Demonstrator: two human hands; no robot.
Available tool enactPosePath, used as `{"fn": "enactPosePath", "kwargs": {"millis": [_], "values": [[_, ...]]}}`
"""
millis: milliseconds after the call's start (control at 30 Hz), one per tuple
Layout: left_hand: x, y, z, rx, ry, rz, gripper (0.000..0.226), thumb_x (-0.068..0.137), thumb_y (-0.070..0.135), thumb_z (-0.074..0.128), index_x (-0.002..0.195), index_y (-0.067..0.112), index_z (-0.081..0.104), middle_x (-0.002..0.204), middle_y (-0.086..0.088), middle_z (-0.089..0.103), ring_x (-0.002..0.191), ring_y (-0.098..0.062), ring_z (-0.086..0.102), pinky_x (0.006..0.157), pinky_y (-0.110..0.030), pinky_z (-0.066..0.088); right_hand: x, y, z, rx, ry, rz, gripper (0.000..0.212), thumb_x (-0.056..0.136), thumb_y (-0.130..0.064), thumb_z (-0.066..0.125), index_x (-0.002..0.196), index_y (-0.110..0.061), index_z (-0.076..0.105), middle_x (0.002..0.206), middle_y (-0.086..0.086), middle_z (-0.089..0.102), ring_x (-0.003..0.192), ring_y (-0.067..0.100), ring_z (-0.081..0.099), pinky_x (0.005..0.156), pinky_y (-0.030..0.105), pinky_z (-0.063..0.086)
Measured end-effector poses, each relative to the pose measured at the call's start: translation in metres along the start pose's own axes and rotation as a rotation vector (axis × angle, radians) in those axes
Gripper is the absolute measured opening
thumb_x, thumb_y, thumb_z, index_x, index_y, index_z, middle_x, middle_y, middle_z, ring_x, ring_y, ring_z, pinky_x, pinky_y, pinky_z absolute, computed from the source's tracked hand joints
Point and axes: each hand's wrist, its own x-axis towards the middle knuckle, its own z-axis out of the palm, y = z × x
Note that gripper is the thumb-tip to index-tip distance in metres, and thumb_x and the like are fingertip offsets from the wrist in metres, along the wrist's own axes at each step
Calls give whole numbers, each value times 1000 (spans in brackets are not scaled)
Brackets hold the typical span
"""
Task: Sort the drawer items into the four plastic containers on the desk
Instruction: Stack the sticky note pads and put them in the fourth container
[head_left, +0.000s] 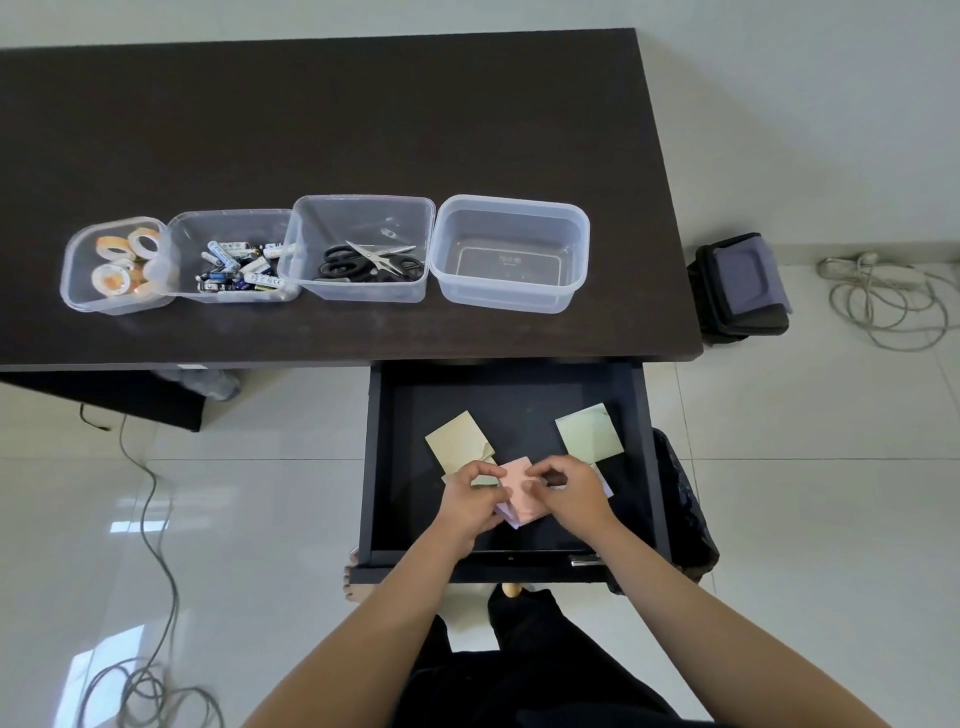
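Head view: left hand (467, 496) and right hand (571, 488) pinch the pink pad (522, 491); loose sheets at 6 o'clock could slip.

Bright, even daylight; window glare patches on the glossy floor (130, 525) at lower left. Dark surface (332, 130) shows faint sheen and soft shadows beneath the containers (509, 254); drawer (511, 400) interior dim, low contrast. Wide-angle bowing of straight edges toward the frame borders; focus slightly soft throughout, hands (524, 491) mildly blurred.
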Motion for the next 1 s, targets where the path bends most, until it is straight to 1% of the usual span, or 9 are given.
{"fn": "enactPosePath", "kwargs": {"millis": [67,133,233,367,533,633,700,800,1000], "values": [[-3,-4,-1,15,-29,16,19,84,-4,61,90,13,59,94,-17,65,84,-26,69,73,-34,60,-2,4,5,23,37,25,10,81,-12,72,84,-20,69,92,3,68,88,18,64,77,23,50],[-5,-10,-3,37,-48,33,20,87,-2,60,92,17,57,99,-22,66,90,-29,69,80,-41,59,-4,7,9,44,59,44,6,82,-12,70,85,-17,69,89,1,69,87,18,64,76,24,50],[-8,-15,-6,47,-49,64,27,89,-4,56,97,22,56,97,-18,65,87,-29,69,85,-48,56,-5,7,15,67,68,71,6,82,-13,70,88,-13,70,89,0,68,84,13,62,69,14,45],[-11,-15,-7,-22,-52,78,46,92,-7,49,118,31,51,96,-16,62,86,-25,66,86,-44,55,-6,1,19,94,81,97,13,83,-14,70,95,-11,67,87,-3,64,79,4,56,63,6,42],[-16,-10,-4,-91,-72,72,53,94,-10,40,123,33,52,106,-18,58,96,-25,64,88,-39,56,-6,-4,24,169,83,130,14,84,-14,69,97,-13,64,87,-3,61,83,12,58,65,14,43],[-15,-9,-5,-152,-70,41,52,94,-10,37,119,31,55,104,-18,56,98,-28,61,89,-39,55,-5,-5,26,238,69,164,13,84,-13,68,96,-16,63,90,-1,62,88,17,61,75,33,57],[-15,-8,-6,-170,-55,31,41,96,-3,40,118,28,55,106,-17,56,99,-28,60,90,-41,54,-5,-6,28,255,60,162,14,84,-12,69,96,-15,63,96,1,64,93,16,62,75,29,56],[-15,-9,-13,-106,-14,81,23,95,16,54,115,25,54,105,-12,60,98,-26,63,87,-40,55,-5,-8,32,268,28,124,15,83,-12,70,95,-16,63,100,1,65,96,13,62,72,19,51],[-18,-13,-43,20,26,143,35,86,-2,63,111,21,53,106,-14,63,93,-22,65,64,-27,58,3,-16,41,233,-85,68,13,77,-12,76,85,-18,67,88,-2,67,85,12,63,76,25,54]]}}
